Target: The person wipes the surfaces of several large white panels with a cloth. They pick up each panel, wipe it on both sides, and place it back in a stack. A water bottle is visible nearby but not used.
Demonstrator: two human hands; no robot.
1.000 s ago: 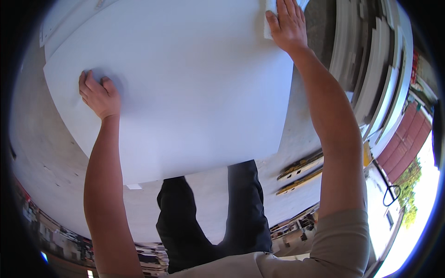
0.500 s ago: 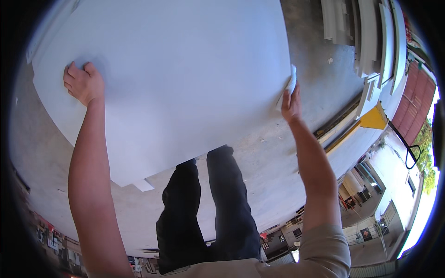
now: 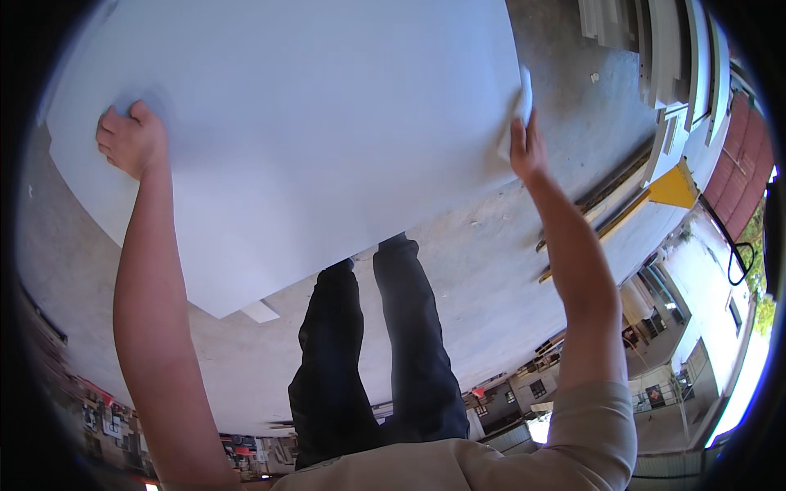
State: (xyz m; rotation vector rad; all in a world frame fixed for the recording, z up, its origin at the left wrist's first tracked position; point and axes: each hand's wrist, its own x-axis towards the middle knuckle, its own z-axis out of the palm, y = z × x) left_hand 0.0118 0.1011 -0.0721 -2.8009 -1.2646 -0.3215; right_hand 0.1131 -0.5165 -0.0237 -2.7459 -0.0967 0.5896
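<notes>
A large white panel lies in front of me, its near corner pointing towards my legs. On its left part rests my left hand, fingers curled in and knuckles up; whatever may be under them is hidden. At the panel's right edge my right hand is closed on a white pad, thumb on the near side. The pad is slightly blurred and lies along that edge, so its exact kind cannot be made out.
Long white boards are stacked at the far right. Near them are a yellow bracket-like piece and long bars on the concrete floor. A small white strip shows by the panel's near corner. My legs stand just before the panel.
My right hand has slid a little farther away along the panel's right edge with the white pad. The left hand keeps its curled shape on the panel. The whole view has shifted slightly.
</notes>
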